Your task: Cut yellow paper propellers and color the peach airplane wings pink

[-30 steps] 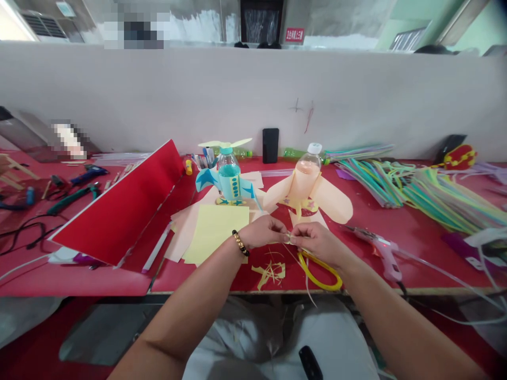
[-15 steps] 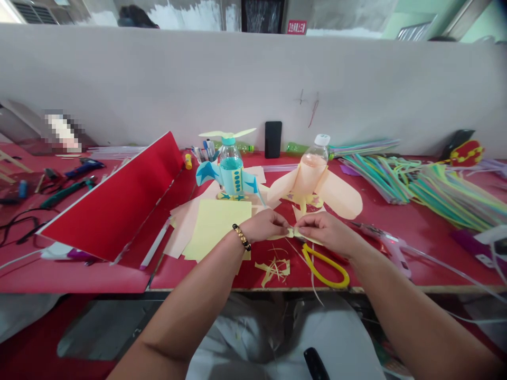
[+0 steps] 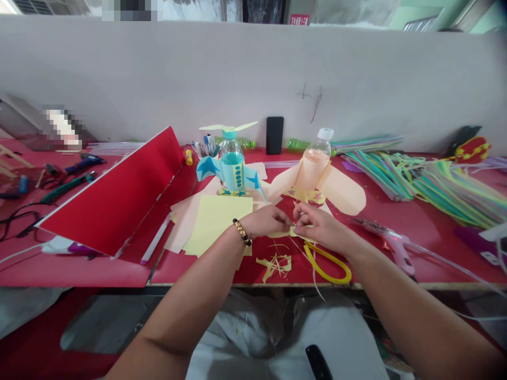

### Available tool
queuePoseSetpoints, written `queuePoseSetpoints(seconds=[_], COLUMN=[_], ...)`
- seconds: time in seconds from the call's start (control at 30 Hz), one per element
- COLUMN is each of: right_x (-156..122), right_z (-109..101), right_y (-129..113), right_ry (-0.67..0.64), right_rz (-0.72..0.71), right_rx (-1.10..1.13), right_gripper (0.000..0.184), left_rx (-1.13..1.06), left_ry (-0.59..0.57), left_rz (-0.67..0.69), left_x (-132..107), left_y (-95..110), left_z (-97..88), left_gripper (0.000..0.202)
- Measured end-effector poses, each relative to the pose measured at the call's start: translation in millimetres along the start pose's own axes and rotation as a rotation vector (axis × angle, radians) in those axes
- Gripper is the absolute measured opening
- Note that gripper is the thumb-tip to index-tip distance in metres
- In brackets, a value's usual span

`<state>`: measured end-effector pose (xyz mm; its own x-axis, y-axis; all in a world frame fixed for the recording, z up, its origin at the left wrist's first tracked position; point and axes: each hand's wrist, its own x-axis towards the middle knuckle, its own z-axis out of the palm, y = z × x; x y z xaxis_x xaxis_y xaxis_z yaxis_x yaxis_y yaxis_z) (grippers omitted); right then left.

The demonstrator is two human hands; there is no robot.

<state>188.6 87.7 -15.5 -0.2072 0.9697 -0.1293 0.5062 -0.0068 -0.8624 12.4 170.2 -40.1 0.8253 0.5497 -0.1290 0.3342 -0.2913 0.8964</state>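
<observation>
My left hand and my right hand meet above the red table, and their fingertips pinch a small piece of yellow paper from either side. Just beyond my right hand stands a peach paper-winged plastic bottle. Yellow-handled scissors lie under my right wrist, and yellow paper scraps lie below my hands. A sheet of pale yellow paper lies beside my left hand. A blue-decorated bottle plane stands beyond it.
A folded red board stands to the left. A pink glue gun lies to the right, with bundles of coloured straws behind it. A black phone leans on the white partition. Several tools lie at far left.
The view has tilted downward, so everything sits higher in the picture. My hands have drawn closer together around the yellow paper piece, which now shows less between my fingers.
</observation>
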Motion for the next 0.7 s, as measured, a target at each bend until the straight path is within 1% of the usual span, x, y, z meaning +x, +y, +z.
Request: queuePoseSetpoints(seconds=[0.13,0.27,0.4,0.5,0.6,0.7], right_x=[1.3,3.8,4.5,2.7,0.6,-0.3], right_z=[-1.4,-2.1,-3.3,-7.0,-10.2,-9.3], right_y=[-0.6,-1.5,-3.9,-2.9,2.7,9.0], right_ry=[-0.004,0.013,0.025,0.030,0.059,0.080], right_rz=[0.002,-0.015,-0.019,-0.021,0.002,0.025], right_rx=[-0.036,-0.119,-0.159,-0.110,0.013,0.135], right_gripper=[0.021,0.020,0.020,0.024,0.030,0.035], left_rx=[-0.004,-0.040,-0.051,-0.079,-0.106,-0.093], left_ry=[-0.016,-0.034,-0.013,0.051,0.113,0.119], left_rz=[0.014,0.024,0.034,0.009,-0.027,-0.035], left_x=[-1.1,-1.4,-0.3,0.5,0.4,0.0], left_y=[1.3,1.7,0.7,0.5,1.2,2.3], left_z=[-1.2,-2.2,-1.5,-0.1,1.3,2.0], left_gripper=[0.025,0.027,0.028,0.025,0.022,0.022])
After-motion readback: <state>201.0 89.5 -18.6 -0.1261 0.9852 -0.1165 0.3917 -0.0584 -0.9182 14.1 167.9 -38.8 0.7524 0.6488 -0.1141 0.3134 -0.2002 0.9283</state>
